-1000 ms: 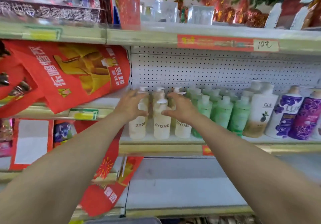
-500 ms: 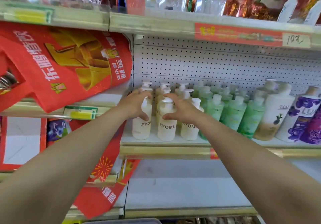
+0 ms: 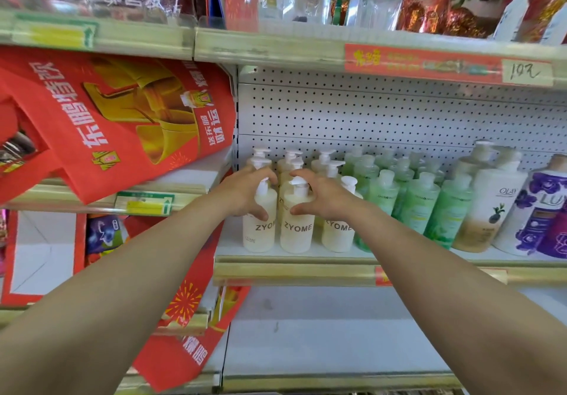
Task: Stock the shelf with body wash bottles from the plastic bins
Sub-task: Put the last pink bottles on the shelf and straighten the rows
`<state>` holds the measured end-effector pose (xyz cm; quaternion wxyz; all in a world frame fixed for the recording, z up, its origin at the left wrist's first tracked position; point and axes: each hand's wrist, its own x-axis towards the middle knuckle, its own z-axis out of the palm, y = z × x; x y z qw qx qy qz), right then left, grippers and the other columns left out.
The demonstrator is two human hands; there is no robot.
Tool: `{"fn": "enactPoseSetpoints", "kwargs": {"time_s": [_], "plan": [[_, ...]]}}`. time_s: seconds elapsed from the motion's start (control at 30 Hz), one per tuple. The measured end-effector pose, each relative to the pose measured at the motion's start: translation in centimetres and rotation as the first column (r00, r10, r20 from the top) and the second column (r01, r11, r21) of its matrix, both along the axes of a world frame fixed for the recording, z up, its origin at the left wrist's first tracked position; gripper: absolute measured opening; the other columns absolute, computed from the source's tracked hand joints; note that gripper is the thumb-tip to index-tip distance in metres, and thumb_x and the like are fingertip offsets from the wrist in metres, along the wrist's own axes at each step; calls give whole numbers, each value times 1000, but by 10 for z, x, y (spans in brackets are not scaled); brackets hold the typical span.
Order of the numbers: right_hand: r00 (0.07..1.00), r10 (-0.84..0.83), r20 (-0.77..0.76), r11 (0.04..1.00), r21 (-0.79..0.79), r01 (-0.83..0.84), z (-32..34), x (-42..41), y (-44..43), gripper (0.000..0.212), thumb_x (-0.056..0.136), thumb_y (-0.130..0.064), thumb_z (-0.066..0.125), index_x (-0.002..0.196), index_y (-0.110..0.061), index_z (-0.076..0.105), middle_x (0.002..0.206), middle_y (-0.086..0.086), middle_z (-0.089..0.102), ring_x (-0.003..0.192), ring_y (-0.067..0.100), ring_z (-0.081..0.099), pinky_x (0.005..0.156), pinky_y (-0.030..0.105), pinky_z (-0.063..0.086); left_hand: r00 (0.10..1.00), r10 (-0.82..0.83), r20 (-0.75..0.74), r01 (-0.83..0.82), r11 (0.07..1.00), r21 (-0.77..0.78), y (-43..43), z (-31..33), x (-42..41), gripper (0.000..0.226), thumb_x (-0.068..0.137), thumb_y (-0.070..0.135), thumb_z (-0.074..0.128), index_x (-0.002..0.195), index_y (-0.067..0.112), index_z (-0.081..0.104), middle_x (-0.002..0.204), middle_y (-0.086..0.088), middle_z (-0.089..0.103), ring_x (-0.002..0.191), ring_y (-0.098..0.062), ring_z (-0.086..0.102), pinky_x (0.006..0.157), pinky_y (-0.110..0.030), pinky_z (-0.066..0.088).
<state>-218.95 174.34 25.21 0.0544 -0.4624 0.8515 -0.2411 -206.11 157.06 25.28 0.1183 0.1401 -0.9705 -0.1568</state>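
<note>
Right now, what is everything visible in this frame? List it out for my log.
ZYOME bottles: three in front, more behind, cream, left end of shelf
green bottles: roughly ten, green, right of those
Olay bottle: one in front, white and tan, further right
purple bottles: at least two, purple, right edge
shelf: one, gold front rail, under the bottles
pegboard: one, white, behind the bottles
red bags: several, red, hanging at left
price tag: one, pale, handwritten, upper rail
left hand: grips left front bottle
right hand: grips middle front bottle
</note>
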Motion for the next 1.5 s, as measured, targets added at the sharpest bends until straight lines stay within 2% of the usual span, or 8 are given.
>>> {"fn": "enactPoseSetpoints", "kwargs": {"time_s": [0.17, 0.27, 0.37, 0.7, 0.93, 1.1, 1.37, 1.5], "plan": [[1000, -12, -2, 1000, 2, 12, -2, -1, -2, 86, 81, -39, 79, 151, -37, 29, 140, 5, 51, 119, 22, 50, 87, 29, 39, 995, -88, 40, 86, 994, 60, -4, 3, -2, 85, 63, 29, 90, 133, 40, 45, 141, 3, 34, 131, -20, 38, 101, -32, 39], [1000, -19, -3, 1000, 2, 19, -3, -2, -2, 88, 81, -41, 79, 151, -39, 27, 137, 7, 51, 120, 23, 49, 87, 30, 39, 999, 2, -53, 5, 990, 139, 4, 1, -3, 108, 60, 40, 91, 148, 42, 29, 157, 0, 16, 144, -22, 25, 111, -36, 31], [1000, -27, 0, 1000, 5, 27, -5, -3, -1, 87, 81, -42, 78, 151, -39, 26, 137, 9, 51, 122, 25, 49, 90, 32, 41, 990, 119, -75, -106, 983, 153, 10, -6, -2, 119, 59, 43, 91, 153, 37, 18, 155, -3, 20, 141, -25, 32, 109, -36, 32], [1000, -13, 7, 1000, 21, 12, -2, -3, -1, 84, 82, -41, 77, 150, -40, 27, 139, 7, 50, 118, 21, 47, 87, 31, 38, 998, 58, -14, -54, 980, 194, -9, -12, -1, 119, 59, 33, 93, 151, 37, 17, 149, -4, 37, 134, -25, 40, 110, -42, 38], [1000, 5, 5, 999, 37, -5, 0, -1, 1, 83, 83, -41, 76, 150, -41, 27, 141, 6, 49, 125, 23, 46, 94, 33, 40, 1000, -2, -10, 4, 979, 202, -14, -11, -2, 115, 60, 31, 92, 151, 32, 22, 152, -2, 35, 136, -23, 38, 112, -42, 36], [1000, 0, 1, 999, 47, 0, 3, 2, 1, 81, 84, -40, 76, 149, -40, 29, 140, 6, 49, 123, 23, 47, 91, 31, 39, 1000, -13, -17, 16, 977, 213, -15, -12, -1, 114, 62, 29, 92, 151, 32, 22, 152, 0, 35, 137, -21, 37, 112, -40, 36], [999, 10, 35, 999, 45, -11, 2, 4, 4, 87, 86, -39, 74, 152, -43, 18, 148, 6, 44, 129, 24, 44, 92, 29, 36, 999, -37, 13, 33, 971, 239, -18, -9, -2, 109, 64, 26, 91, 150, 32, 23, 149, 0, 38, 134, -20, 41, 111, -41, 38], [998, 42, 56, 998, -49, -40, 3, 10, 10, 94, 86, -35, 76, 155, -42, 13, 154, -6, 37, 135, 19, 42, 93, 24, 34, 1000, -12, 23, 7, 979, 203, -18, -8, -2, 121, 60, 43, 91, 153, 35, 13, 158, 0, 25, 143, -22, 28, 115, -40, 30]]}}
